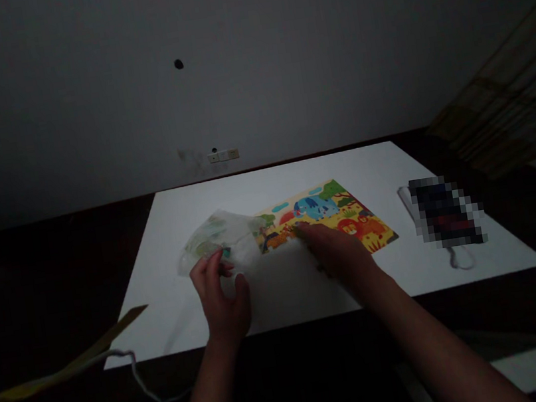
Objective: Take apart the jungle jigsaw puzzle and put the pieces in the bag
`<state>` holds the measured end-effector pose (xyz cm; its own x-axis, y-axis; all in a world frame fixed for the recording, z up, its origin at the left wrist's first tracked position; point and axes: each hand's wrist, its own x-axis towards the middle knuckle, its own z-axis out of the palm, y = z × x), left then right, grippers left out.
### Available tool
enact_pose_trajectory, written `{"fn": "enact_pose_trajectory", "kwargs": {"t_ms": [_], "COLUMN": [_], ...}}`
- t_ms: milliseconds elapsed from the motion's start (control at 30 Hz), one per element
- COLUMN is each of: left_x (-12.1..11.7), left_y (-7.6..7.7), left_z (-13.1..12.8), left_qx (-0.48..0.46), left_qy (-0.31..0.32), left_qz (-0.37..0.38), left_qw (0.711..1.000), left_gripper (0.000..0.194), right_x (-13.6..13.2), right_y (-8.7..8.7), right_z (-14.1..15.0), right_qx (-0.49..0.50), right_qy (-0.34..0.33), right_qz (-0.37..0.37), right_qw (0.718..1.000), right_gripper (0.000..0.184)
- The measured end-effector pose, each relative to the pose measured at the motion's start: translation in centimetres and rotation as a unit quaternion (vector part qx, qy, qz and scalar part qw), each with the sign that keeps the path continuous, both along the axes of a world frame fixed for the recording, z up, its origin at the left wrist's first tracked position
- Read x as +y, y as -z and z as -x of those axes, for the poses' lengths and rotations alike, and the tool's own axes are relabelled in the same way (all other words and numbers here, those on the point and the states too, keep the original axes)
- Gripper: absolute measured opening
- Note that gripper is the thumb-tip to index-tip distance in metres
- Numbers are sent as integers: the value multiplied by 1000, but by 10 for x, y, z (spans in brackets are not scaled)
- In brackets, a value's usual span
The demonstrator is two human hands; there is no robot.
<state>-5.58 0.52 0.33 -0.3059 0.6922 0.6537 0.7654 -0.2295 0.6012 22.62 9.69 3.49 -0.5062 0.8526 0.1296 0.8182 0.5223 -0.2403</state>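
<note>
A clear plastic bag [218, 239] lies crumpled at the left of the white board, with pale green printed contents showing through it. My left hand [222, 295] pinches the bag's near edge, and a small teal bit [226, 253] shows at the fingertips. To its right lies a colourful animal jigsaw puzzle [324, 219] with an elephant and a lion on yellow ground. My right hand [336, 251] rests palm down on the puzzle's near edge. Its fingertips touch the pieces and hide part of the picture.
The white board [345, 176] sits on a dark table. A pixelated dark object with a white strap [445, 211] lies to the right. A yellow strip and a white cord [71, 365] cross the lower left. A wall with a socket plate [224, 156] stands behind.
</note>
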Motion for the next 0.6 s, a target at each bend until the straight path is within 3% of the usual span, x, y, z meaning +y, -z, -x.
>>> {"fn": "enact_pose_trajectory", "kwargs": {"t_ms": [133, 267, 400, 600], "left_x": [0, 0, 1, 0], "left_y": [-2, -3, -3, -2], "left_z": [1, 2, -1, 3], "left_qx": [6, 13, 7, 14], "left_qy": [8, 14, 5, 22], "left_qz": [-1, 11, 6, 7], "left_qw": [1000, 1000, 1000, 1000], "left_gripper": [52, 52, 51, 51], "right_x": [5, 4, -14, -33], "right_y": [5, 6, -2, -8], "right_z": [-5, -6, 1, 52], "right_qx": [28, 148, 225, 243], "right_qy": [42, 89, 25, -63], "right_qz": [-24, -35, -48, -38], "right_qw": [998, 984, 973, 967], "right_gripper": [54, 40, 18, 15]}}
